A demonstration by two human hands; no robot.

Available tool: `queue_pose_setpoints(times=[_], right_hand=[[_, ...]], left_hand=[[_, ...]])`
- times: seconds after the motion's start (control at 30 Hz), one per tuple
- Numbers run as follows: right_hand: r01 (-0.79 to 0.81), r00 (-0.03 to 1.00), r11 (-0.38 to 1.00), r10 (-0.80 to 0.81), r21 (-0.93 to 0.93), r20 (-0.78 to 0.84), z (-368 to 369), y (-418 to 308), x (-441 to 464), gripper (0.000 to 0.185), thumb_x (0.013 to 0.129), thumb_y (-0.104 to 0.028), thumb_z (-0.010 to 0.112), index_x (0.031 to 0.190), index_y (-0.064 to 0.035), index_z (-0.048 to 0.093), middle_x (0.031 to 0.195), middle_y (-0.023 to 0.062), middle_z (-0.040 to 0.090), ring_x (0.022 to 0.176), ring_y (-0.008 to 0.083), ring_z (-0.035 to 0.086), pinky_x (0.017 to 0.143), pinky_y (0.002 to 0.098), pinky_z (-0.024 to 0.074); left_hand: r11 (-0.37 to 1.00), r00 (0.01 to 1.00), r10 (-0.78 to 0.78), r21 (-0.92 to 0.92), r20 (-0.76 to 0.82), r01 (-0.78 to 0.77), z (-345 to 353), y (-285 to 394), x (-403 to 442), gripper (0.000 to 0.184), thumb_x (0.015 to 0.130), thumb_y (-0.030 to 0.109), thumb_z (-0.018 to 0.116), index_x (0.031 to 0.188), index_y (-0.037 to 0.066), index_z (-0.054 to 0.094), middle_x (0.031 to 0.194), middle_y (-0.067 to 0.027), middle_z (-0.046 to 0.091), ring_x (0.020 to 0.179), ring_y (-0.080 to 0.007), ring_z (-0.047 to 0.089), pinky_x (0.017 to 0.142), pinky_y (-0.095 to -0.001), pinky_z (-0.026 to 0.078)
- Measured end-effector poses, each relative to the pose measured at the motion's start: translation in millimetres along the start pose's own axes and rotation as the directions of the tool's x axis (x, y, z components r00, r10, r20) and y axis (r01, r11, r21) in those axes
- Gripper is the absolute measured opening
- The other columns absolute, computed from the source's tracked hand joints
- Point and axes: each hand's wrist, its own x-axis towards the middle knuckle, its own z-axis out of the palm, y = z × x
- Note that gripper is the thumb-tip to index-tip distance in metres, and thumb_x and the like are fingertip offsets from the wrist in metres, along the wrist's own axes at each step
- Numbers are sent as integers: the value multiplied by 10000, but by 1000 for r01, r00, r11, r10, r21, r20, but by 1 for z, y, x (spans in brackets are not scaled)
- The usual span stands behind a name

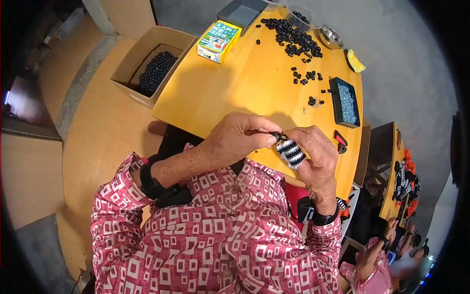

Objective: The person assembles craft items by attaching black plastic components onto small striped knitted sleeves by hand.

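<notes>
So both hands are working right over the near edge of the one yellow wood table (205, 110), around the middle of the frame. Left hand (242, 134) has thumb and fingertips pinched together on one small black piece (277, 136), and the right hand (316, 154) has one black-and-white striped piece (292, 154) clamped between thumb and fingers, right beside the black piece. One black band on each wrist, so two total.

Top of the frame is kinda busy: one yellow-green box (219, 41), one grey tray (240, 14), one clear bowl (306, 11), one metal bowl (331, 37) and a big spread of loose black parts (293, 36), way too many to count. One yellow wedge-shaped thing (355, 62) sits at the table's right edge, with one black tray (337, 105) of pale little bits (348, 104) below it. Then one red-and-black item (340, 141) right of the hands.

Upper left there's one cardboard box (128, 92) holding a pile of dark parts (157, 71). At least one other person (372, 262) is at lower right, well apart from these two hands
</notes>
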Motion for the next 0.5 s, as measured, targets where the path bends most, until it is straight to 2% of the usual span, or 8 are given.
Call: queue_pose_setpoints(times=[0.23, 0.5], right_hand=[[26, 999, 999, -25, -39, 39, -1, -2, 0, 339, 674, 72, 657, 1006, 8, 687, 860, 134, 670, 755, 297, 645, 670, 364, 516], [-26, 999, 996, 23, 80, 30, 3, 3, -2, 334, 664, 56, 659, 992, 11, 701, 873, 145, 677, 764, 293, 651, 696, 357, 523]], left_hand=[[999, 1000, 15, 37, 8, -15, 0, -1, 0, 219, 933, 61, 656, 1131, -29, 680, 989, -27, 672, 927, -75, 612, 834, -233, 492], [999, 1000, 18, -41, 25, -17, -3, -2, -1, 202, 935, 55, 656, 1120, -23, 678, 991, -14, 659, 931, -70, 604, 831, -232, 492]])
